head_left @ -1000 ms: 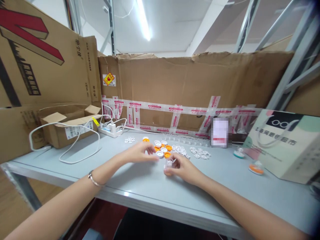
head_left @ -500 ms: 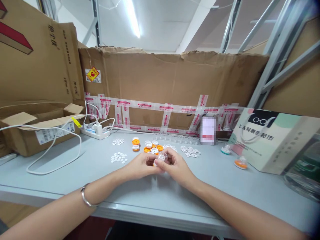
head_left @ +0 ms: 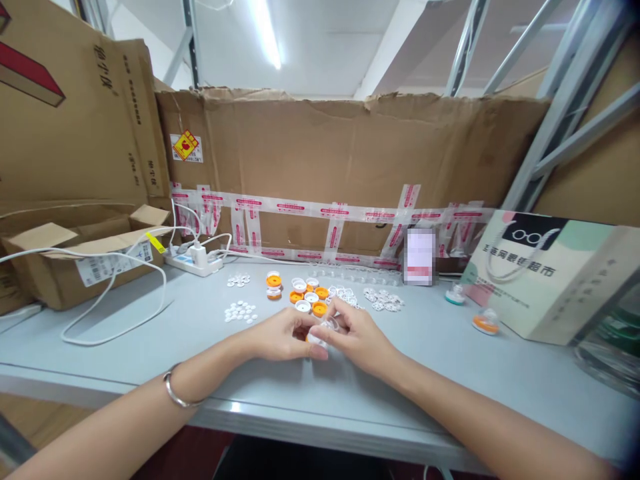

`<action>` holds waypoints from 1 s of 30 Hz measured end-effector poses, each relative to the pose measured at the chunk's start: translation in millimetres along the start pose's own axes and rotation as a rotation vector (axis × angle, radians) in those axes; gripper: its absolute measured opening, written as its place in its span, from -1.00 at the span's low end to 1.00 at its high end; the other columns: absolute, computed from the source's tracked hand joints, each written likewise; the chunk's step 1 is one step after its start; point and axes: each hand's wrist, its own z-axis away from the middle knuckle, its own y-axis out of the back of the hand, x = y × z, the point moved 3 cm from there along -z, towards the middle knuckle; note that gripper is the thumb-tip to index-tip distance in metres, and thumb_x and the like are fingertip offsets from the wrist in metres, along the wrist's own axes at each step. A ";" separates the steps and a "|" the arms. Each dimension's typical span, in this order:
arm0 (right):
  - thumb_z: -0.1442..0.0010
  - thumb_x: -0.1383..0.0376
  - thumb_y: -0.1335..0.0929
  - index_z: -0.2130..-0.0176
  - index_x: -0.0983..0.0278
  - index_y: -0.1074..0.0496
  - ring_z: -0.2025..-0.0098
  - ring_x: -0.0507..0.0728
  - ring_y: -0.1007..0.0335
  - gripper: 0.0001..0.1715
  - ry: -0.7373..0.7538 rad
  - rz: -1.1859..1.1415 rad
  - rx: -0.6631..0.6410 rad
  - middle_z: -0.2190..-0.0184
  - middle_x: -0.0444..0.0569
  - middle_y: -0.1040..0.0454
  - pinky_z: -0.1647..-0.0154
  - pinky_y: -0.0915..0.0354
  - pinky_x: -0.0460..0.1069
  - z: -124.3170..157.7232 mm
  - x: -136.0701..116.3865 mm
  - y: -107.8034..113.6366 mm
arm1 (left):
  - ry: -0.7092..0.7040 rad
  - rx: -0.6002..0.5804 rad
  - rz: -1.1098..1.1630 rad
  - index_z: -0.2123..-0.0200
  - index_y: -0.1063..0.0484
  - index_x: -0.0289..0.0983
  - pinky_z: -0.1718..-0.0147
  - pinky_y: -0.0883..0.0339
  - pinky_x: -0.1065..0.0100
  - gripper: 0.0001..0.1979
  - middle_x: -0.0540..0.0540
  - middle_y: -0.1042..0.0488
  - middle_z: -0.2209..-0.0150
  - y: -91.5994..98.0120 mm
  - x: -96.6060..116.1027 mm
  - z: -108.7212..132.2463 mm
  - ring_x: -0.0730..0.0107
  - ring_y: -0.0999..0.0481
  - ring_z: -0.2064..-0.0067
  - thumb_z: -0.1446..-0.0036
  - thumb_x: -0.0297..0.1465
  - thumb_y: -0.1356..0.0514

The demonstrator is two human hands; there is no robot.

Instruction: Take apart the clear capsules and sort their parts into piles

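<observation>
Above the grey table, my left hand [head_left: 286, 335] is closed on the lower, orange and white part of a small round piece [head_left: 316, 340]. My right hand [head_left: 356, 335] grips the clear upper part of the same piece, thumb across it. Fingers hide much of the piece. Just behind the hands lie orange and white round caps [head_left: 311, 296], with a short stack of them [head_left: 273, 285] to their left. White discs [head_left: 241, 311] lie left of the hands. Flat white openwork parts [head_left: 384, 299] lie behind and to the right.
A power strip [head_left: 197, 265] with white cables and an open carton [head_left: 45, 280] are at left. At right stand a phone [head_left: 420, 257], a paper bag [head_left: 540, 280] and two clear-topped pieces, teal [head_left: 455, 295] and orange [head_left: 485, 323]. Cardboard [head_left: 320, 153] lines the back.
Both hands have shifted slightly, and the piece between them is tilted differently. More of the caps behind the hands shows now. The camera view has moved a little.
</observation>
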 end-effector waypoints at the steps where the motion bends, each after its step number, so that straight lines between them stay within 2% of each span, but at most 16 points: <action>1: -0.08 0.17 -0.29 0.38 0.24 -0.20 0.61 -0.06 0.04 -0.80 0.009 0.006 -0.022 0.68 -0.28 -0.10 0.60 0.07 -0.13 0.4 -1.3 0.0 | -0.005 -0.001 -0.015 0.34 -0.39 -0.36 0.39 -0.15 0.47 -0.74 0.03 -0.31 0.47 -0.1 -0.3 0.0 0.51 -0.24 0.41 0.03 -0.27 -0.23; 4: -0.10 0.25 -0.27 0.25 0.23 -0.22 0.50 -0.03 -0.09 -0.83 0.102 -0.021 -0.081 0.51 -0.20 -0.24 0.50 -0.07 -0.12 2.0 -7.8 0.9 | -0.022 -0.017 0.017 0.32 -0.38 -0.35 0.41 -0.13 0.49 -0.76 0.03 -0.30 0.45 0.6 2.2 0.9 0.52 -0.22 0.41 0.01 -0.30 -0.21; 7: -0.03 0.25 -0.34 0.12 0.21 -0.17 0.43 -0.02 -0.12 -0.60 0.133 -0.035 -0.054 0.41 -0.17 -0.26 0.43 -0.11 -0.11 1.5 -9.7 3.4 | -0.037 0.011 0.036 0.40 -0.36 -0.36 0.46 -0.08 0.51 -0.78 0.05 -0.25 0.49 2.6 7.2 2.1 0.56 -0.17 0.44 -0.01 -0.29 -0.19; 10: -0.03 0.21 -0.35 0.22 0.23 -0.18 0.51 -0.04 -0.06 -0.66 0.092 -0.046 -0.018 0.51 -0.22 -0.19 0.51 -0.06 -0.12 0.5 -8.5 4.2 | -0.030 0.022 0.066 0.38 -0.35 -0.36 0.46 -0.10 0.51 -0.74 0.03 -0.27 0.47 2.8 10.5 2.6 0.54 -0.20 0.43 -0.02 -0.25 -0.18; 13: -0.07 0.26 -0.31 0.27 0.24 -0.20 0.48 -0.03 -0.10 -0.79 0.141 -0.059 -0.026 0.46 -0.18 -0.24 0.47 -0.10 -0.11 1.2 -12.7 3.5 | -0.076 -0.002 0.135 0.31 -0.35 -0.34 0.34 -0.18 0.46 -0.70 -0.02 -0.33 0.37 1.9 12.6 2.9 0.47 -0.28 0.34 -0.01 -0.21 -0.19; 16: -0.03 0.27 -0.35 0.20 0.23 -0.20 0.42 -0.01 -0.15 -0.68 0.188 -0.045 0.008 0.38 -0.14 -0.28 0.42 -0.15 -0.10 2.0 -16.8 3.6 | -0.110 0.004 0.141 0.30 -0.35 -0.33 0.27 -0.19 0.42 -0.70 -0.03 -0.34 0.34 2.3 11.9 3.3 0.44 -0.30 0.29 -0.01 -0.21 -0.19; 21: -0.06 0.19 -0.34 0.35 0.25 -0.28 0.44 -0.01 -0.18 -0.80 0.165 0.029 0.039 0.42 -0.13 -0.31 0.44 -0.17 -0.08 2.7 -18.4 3.8 | -0.030 -0.037 0.159 0.28 -0.34 -0.32 0.27 -0.22 0.41 -0.74 -0.02 -0.34 0.34 2.6 7.4 4.4 0.46 -0.32 0.30 -0.04 -0.25 -0.18; 24: -0.09 0.20 -0.32 0.24 0.22 -0.34 0.34 0.02 -0.27 -0.79 0.210 -0.018 0.034 0.34 -0.09 -0.34 0.31 -0.26 -0.04 3.5 -20.8 9.9 | -0.002 -0.103 0.139 0.27 -0.34 -0.32 0.23 -0.23 0.39 -0.76 -0.04 -0.36 0.32 2.9 7.0 6.0 0.43 -0.35 0.27 -0.04 -0.29 -0.19; 27: -0.11 0.19 -0.30 0.10 0.20 -0.30 0.25 0.05 -0.33 -0.67 0.197 -0.148 0.108 0.28 -0.06 -0.39 0.20 -0.30 0.00 -5.7 -15.8 24.9 | 0.021 -0.125 0.081 0.27 -0.33 -0.32 0.22 -0.23 0.40 -0.78 -0.05 -0.37 0.31 3.9 5.4 7.3 0.42 -0.35 0.26 -0.05 -0.31 -0.17; 30: -0.11 0.19 -0.29 0.07 0.23 -0.26 0.21 0.07 -0.37 -0.63 0.127 -0.174 0.176 0.24 -0.04 -0.42 0.20 -0.32 -0.01 -35.9 -3.4 38.5 | 0.034 -0.081 0.028 0.28 -0.32 -0.31 0.24 -0.23 0.40 -0.81 -0.05 -0.36 0.31 5.2 2.1 7.3 0.42 -0.34 0.26 -0.06 -0.32 -0.16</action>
